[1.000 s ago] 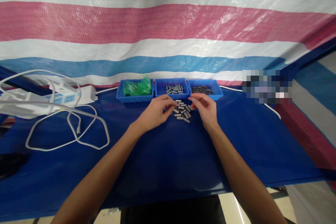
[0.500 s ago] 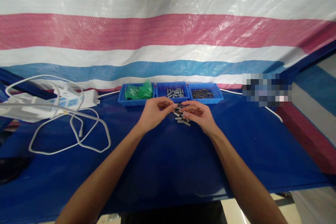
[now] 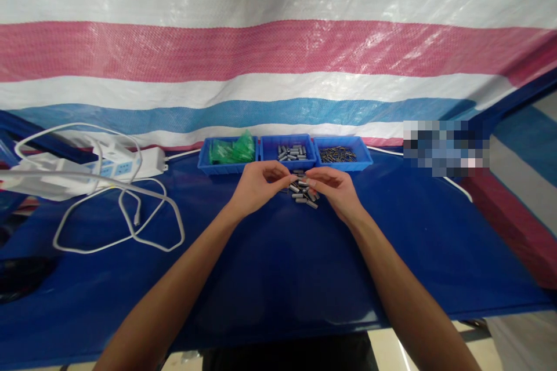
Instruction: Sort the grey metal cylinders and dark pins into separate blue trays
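Observation:
My left hand [image 3: 257, 186] and my right hand [image 3: 336, 190] meet fingertip to fingertip over a small pile of grey metal cylinders [image 3: 304, 196] on the blue table cover. Both hands are pinched closed; what sits between the fingertips is too small to name. Behind the pile stand three blue trays in a row: the left tray [image 3: 204, 163] holds green plastic bags, the middle tray [image 3: 290, 153] holds grey cylinders, the right tray [image 3: 363, 153] holds thin dark pins.
A white power strip [image 3: 130, 165] with looping white cables [image 3: 117, 226] lies at the left. A striped tarp [image 3: 278, 46] hangs behind the table. The table's front edge runs near my body, and a dark object [image 3: 21, 275] lies at far left.
My hands came together over the cylinder pile: the right hand moved left toward the left hand until the fingertips met. The view shifted slightly.

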Demonstrator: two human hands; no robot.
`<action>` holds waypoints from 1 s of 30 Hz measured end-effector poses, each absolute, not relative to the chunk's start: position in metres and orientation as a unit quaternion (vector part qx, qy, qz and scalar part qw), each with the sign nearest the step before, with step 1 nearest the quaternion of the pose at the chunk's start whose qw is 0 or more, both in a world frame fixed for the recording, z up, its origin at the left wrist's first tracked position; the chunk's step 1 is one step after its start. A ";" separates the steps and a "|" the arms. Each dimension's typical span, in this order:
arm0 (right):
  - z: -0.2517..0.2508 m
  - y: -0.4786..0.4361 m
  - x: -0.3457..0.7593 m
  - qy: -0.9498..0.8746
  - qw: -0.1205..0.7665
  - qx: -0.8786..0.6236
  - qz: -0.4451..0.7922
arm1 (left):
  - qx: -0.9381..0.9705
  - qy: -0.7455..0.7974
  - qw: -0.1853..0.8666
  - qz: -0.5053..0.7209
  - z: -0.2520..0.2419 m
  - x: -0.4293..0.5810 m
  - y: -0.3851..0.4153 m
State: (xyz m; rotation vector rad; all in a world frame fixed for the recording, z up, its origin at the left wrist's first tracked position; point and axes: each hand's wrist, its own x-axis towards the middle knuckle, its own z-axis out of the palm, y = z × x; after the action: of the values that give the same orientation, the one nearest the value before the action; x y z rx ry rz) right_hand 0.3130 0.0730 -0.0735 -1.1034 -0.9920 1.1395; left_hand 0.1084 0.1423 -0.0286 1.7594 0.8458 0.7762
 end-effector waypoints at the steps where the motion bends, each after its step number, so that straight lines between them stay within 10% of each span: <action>1: -0.074 0.073 0.313 -0.426 0.593 -0.478 0.489 | 0.728 0.348 0.496 0.320 -0.028 0.108 0.142; 12: -0.076 0.074 0.313 -0.417 0.595 -0.472 0.500 | 0.800 0.328 0.399 0.305 -0.034 0.107 0.143; 20: -0.073 0.073 0.321 -0.457 0.652 -0.522 0.306 | 0.923 0.347 0.113 0.119 -0.041 0.099 0.149; 30: -0.076 0.077 0.328 -0.458 0.643 -0.554 0.265 | 0.917 0.355 0.146 0.107 -0.053 0.096 0.154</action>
State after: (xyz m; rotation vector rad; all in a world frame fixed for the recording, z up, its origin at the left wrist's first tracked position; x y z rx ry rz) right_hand 0.3281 0.0773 -0.0759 -1.2624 -1.0425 0.6038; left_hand 0.0962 0.1537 -0.0535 2.6402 1.0217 0.3075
